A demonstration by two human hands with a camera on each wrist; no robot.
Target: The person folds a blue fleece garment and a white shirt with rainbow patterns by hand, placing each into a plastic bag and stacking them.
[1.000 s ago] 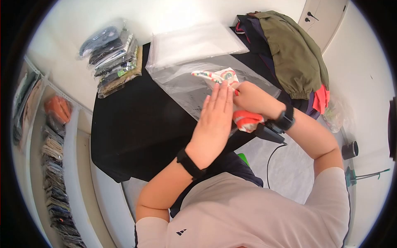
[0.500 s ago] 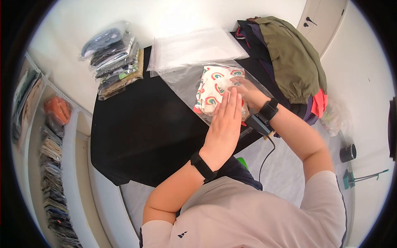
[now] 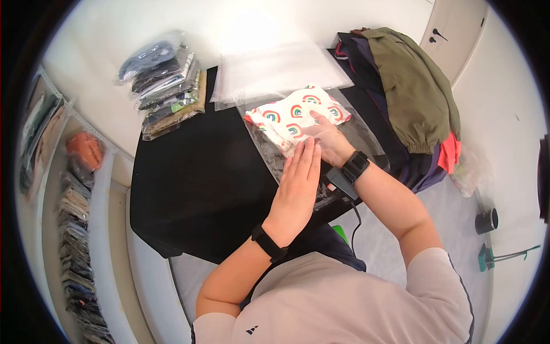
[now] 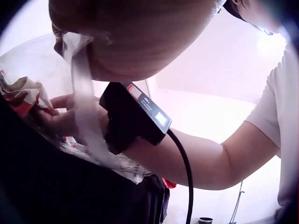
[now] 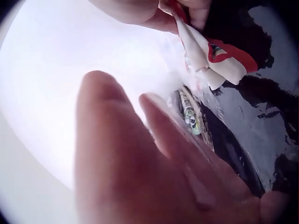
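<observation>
A folded white garment (image 3: 292, 112) with rainbow prints and red trim sits above the black table with a clear plastic bag (image 3: 366, 135) around it. My right hand (image 3: 332, 142) grips the garment's near side, thumb on top and fingers mostly hidden beneath. In the right wrist view, the garment's red-edged corner (image 5: 219, 60) sticks out by that hand's fingers (image 5: 198, 11). My left hand (image 3: 295, 183) has straight fingers, tips at the garment's near edge. The left wrist view shows the bag's clear edge (image 4: 83, 93) hanging beside my left hand (image 4: 135, 37).
A stack of bagged clothes (image 3: 172, 94) stands at the back left. Flat clear bags (image 3: 281, 69) lie at the back. A pile of clothes with an olive garment (image 3: 409, 92) on top covers the right end. A cable (image 3: 356, 223) trails from my right wrist.
The garment, mostly hidden under my hands a second ago, now shows its broad printed face and has turned wider. My right hand has gone from curled over it to thumb on top.
</observation>
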